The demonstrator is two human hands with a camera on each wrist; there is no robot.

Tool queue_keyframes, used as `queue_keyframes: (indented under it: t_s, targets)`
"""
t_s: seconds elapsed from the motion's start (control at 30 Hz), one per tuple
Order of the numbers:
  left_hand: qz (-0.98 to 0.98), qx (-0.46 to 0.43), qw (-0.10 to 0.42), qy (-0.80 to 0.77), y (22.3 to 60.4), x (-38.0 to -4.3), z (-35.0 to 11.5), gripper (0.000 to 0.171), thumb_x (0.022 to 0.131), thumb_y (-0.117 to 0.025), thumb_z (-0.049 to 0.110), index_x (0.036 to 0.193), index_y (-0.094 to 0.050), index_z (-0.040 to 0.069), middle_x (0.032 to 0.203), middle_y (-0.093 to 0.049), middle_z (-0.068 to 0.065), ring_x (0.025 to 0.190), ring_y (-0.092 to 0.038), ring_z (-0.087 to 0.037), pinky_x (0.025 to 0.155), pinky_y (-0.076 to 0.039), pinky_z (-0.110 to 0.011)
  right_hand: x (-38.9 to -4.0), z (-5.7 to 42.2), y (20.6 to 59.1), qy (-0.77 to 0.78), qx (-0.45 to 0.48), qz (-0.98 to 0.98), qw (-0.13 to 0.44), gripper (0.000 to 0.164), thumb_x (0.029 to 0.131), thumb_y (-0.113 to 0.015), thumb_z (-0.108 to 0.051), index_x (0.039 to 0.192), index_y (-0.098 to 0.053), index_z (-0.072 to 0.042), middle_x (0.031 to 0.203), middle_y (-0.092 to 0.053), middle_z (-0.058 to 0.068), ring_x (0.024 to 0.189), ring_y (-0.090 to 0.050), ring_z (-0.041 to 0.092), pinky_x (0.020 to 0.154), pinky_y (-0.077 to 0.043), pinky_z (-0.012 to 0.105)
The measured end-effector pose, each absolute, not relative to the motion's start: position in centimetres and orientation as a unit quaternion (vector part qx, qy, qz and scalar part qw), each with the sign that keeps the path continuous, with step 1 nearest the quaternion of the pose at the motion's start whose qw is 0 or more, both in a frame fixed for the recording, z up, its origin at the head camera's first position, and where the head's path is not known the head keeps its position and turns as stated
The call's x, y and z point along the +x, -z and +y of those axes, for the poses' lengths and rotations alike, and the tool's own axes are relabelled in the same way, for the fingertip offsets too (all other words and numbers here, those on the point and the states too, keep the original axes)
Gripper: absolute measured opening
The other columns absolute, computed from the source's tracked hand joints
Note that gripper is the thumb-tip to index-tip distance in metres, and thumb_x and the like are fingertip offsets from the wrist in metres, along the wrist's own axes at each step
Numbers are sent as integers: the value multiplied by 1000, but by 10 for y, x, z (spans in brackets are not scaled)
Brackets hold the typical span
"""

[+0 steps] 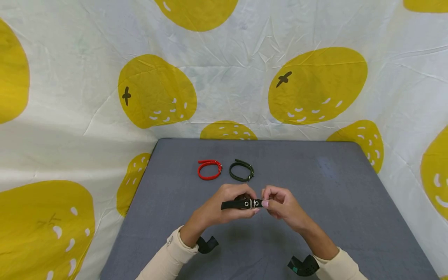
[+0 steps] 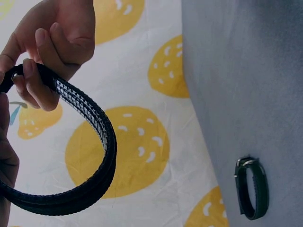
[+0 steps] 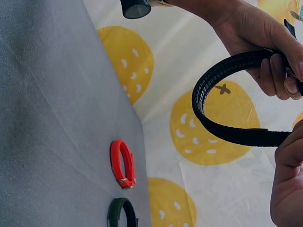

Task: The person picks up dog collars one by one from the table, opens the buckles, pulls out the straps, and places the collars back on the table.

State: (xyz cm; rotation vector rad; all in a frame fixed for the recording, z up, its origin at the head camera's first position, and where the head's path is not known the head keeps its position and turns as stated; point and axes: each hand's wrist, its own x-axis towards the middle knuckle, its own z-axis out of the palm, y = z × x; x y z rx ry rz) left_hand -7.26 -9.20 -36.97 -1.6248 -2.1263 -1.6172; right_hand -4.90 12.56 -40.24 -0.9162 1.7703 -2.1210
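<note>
Both hands hold a black collar [image 1: 232, 204], looped into a ring, above the table. It has metal eyelets and a silver buckle on top. My left hand [image 1: 217, 203] grips the loop with thumb and fingers on either side of the buckle part. My right hand [image 1: 285, 205] pinches the strap just right of the buckle between thumb and fingers. In the left wrist view the collar's [image 2: 110, 146] textured inner face shows; in the right wrist view its curve [image 3: 203, 94] spans between the hands. The strap's tip under the right fingers is hidden.
Beyond the hands, a red collar [image 1: 209, 178] and a dark green collar [image 1: 240, 179], both looped, lie side by side on the grey table [image 1: 343, 202]. A white cloth [image 1: 231, 89] with yellow fruit prints hangs behind and at the sides. Each wrist wears a black camera [image 1: 303, 266].
</note>
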Motion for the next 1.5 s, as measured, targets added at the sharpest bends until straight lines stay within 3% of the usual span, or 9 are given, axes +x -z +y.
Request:
queue_keyframes:
  t_s: [0.13, 0.4, 0.67, 1.0, 1.3, 1.5]
  targets:
    - [-676, -523, 11, 519, 359, -68, -92, 19, 80, -70, -2, 94, -59, 4, 79, -60, -3, 65, -51, -2, 60, -48, -15, -49, 128, 402, 709, -317, 620, 115, 9, 92, -46, 7, 86, -48, 1, 70, -37, 7, 44, -26, 20, 37, -27, 31]
    - [-684, -531, -7, 500, 360, -68, -93, 20, 81, -70, -1, 96, -57, 4, 82, -63, -4, 68, -56, 0, 63, -49, -13, -49, 138, 401, 637, -308, 690, 153, 17, 95, -47, 5, 102, -60, -3, 46, -28, 7, 35, -20, 12, 33, -26, 21]
    - [-683, -515, -11, 518, 371, -70, -91, 21, 81, -70, -1, 94, -55, 6, 78, -62, -2, 65, -54, 0, 61, -48, -15, -49, 133, 401, 661, -324, 663, 138, 15, 95, -47, 7, 97, -59, -3, 47, -31, 3, 36, -23, 9, 33, -26, 22]
    - [-686, -512, -7, 516, 383, -79, -92, 17, 85, -70, 10, 96, -57, 12, 83, -62, 5, 69, -55, 3, 63, -49, -16, -49, 133, 400, 676, -289, 666, 127, 9, 94, -49, 6, 87, -52, 0, 51, -32, 10, 41, -29, 19, 37, -31, 28]
    - [-726, -482, 5, 491, 381, -78, -98, 15, 85, -71, 19, 96, -61, 15, 80, -60, 10, 69, -54, 3, 62, -49, -17, -50, 135, 401, 693, -293, 651, 97, 13, 93, -48, 8, 84, -50, -1, 67, -40, 10, 43, -35, 20, 36, -33, 28]
    - [-731, -482, 7, 484, 380, -78, -99, 14, 85, -70, 19, 95, -62, 15, 79, -60, 10, 67, -53, 3, 60, -49, -17, -49, 137, 401, 669, -286, 678, 106, 13, 94, -48, 6, 85, -54, -2, 62, -46, 11, 42, -40, 22, 38, -38, 29]
